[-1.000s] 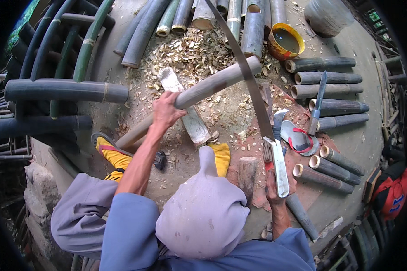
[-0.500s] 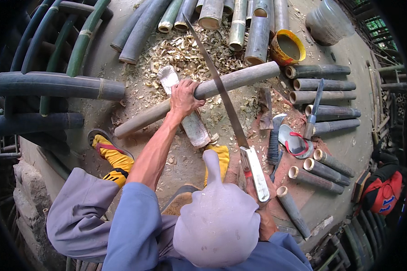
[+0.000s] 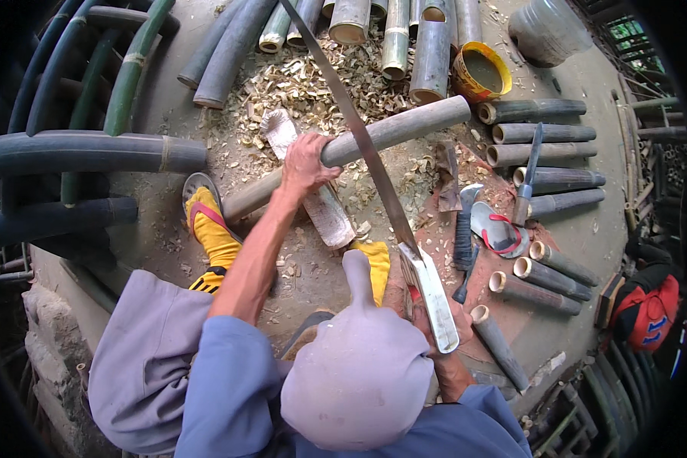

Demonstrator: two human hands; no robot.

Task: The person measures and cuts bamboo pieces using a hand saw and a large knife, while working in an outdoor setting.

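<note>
My left hand (image 3: 305, 164) is wrapped around a grey bamboo pole (image 3: 404, 128), which slants up to the right across a pale wooden block (image 3: 328, 217). A handsaw (image 3: 374, 164) with a long rusty blade and a white handle is in my right hand (image 3: 443, 324), partly hidden behind that handle. Its blade points up and away to the left and passes over the pole in this view; whether it touches cannot be told. My left foot, in a yellow sock (image 3: 215, 233) and sandal, is beside the pole's lower left end.
Wood shavings (image 3: 313, 91) cover the ground beyond the block. Cut bamboo tubes (image 3: 542, 133) lie at the right, near a knife (image 3: 528, 179), a loose sandal (image 3: 500, 229) and a yellow tub (image 3: 482, 72). Bamboo frames (image 3: 91, 153) stand at the left. A lavender cap (image 3: 355, 374) blocks the lower middle.
My left foot has shifted right, up against the pole's lower end, and the leg has followed. The saw has swung slightly left. Both hands keep their holds.
</note>
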